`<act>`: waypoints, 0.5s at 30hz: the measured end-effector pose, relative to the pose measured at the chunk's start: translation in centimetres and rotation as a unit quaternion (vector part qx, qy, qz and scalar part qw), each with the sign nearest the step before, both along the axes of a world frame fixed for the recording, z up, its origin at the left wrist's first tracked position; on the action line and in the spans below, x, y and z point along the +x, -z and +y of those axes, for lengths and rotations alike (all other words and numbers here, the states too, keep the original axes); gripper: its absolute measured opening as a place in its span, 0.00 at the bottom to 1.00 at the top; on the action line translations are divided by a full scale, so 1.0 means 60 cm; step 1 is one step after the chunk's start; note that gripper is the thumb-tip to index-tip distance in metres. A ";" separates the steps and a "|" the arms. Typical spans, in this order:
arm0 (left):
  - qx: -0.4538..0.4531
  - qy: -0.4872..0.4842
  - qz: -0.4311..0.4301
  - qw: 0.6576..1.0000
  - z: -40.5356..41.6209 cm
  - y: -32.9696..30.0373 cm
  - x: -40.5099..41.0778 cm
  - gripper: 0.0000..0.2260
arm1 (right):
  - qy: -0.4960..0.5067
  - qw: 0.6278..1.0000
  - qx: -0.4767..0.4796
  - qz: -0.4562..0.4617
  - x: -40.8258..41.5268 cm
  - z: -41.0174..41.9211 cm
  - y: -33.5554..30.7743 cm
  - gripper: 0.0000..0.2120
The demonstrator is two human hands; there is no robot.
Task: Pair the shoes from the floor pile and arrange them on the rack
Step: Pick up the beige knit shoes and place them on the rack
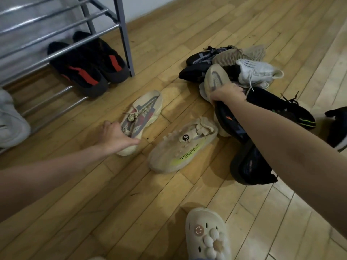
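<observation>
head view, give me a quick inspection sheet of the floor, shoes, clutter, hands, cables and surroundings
surface: wooden plank floor, bare in the foreground.
job's things: black-and-red pair under the metal shoe rack; beige patterned sneaker and beige sneaker with yellow stripe lie apart on the floor; mixed pile at right.
clutter: white shoe at the left edge; black shoe at the right edge.
grip: left hand holds the patterned sneaker's heel; right hand grips a beige shoe in the pile.
cables: nothing seen.
surroundings: pale wall; wearer's cream clog.
</observation>
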State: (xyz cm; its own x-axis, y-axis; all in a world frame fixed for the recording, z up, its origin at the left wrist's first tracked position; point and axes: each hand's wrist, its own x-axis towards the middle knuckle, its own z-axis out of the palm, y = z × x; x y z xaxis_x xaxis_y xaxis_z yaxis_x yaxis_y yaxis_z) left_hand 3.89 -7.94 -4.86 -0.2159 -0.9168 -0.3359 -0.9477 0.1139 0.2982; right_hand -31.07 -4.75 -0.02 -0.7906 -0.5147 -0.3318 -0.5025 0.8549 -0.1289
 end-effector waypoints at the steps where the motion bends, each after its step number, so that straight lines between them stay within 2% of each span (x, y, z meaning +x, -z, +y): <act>1: -0.003 -0.016 0.027 0.999 -0.001 -0.005 -0.001 0.40 | 0.000 1.000 -0.007 0.011 0.009 0.008 -0.007 0.43; 4: -0.037 -0.033 0.098 0.994 -0.004 -0.029 -0.005 0.36 | -0.011 0.998 -0.054 0.028 0.034 0.024 -0.017 0.41; 8: -0.109 -0.041 0.175 0.978 0.007 -0.067 -0.014 0.33 | -0.096 0.985 -0.113 0.091 0.062 0.029 -0.032 0.34; 10: -0.155 -0.048 0.212 0.964 0.012 -0.087 -0.015 0.36 | -0.139 0.969 -0.157 0.128 0.083 0.024 -0.053 0.38; 12: -0.197 -0.043 0.239 0.950 0.012 -0.110 -0.014 0.38 | -0.168 0.956 -0.206 0.126 0.107 0.011 -0.074 0.43; 15: -0.264 -0.056 0.272 0.924 0.005 -0.148 -0.009 0.39 | -0.195 0.930 -0.286 0.124 0.145 -0.011 -0.102 0.42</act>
State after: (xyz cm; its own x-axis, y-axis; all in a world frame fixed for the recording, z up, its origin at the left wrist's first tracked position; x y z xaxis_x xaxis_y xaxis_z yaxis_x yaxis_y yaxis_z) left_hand 3.37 -7.63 4.03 -0.1145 -0.9484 0.2955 -0.6889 0.2902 0.6643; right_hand -22.35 -5.40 6.12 -0.5221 -0.8149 0.2516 -0.8350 0.4282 -0.3457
